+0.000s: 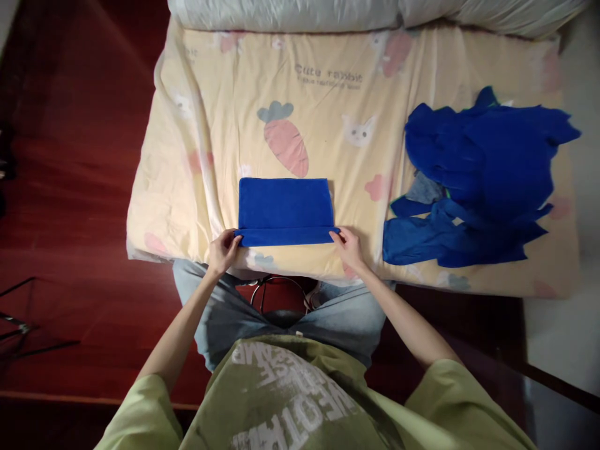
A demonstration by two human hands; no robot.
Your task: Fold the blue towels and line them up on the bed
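Note:
A blue cloth lies flat near the front edge of the bed, with a narrow strip turned up along its near side. My left hand pinches the left end of that strip between thumb and fingers. At the opposite end, my right hand grips the strip's right corner in the same way. Between the two hands the folded edge runs straight and looks taut.
A loose heap of blue cloths lies on the right of the cream bedsheet, a grey piece among them. A pale rolled quilt lines the far side. Black thin metal legs stand on the red floor.

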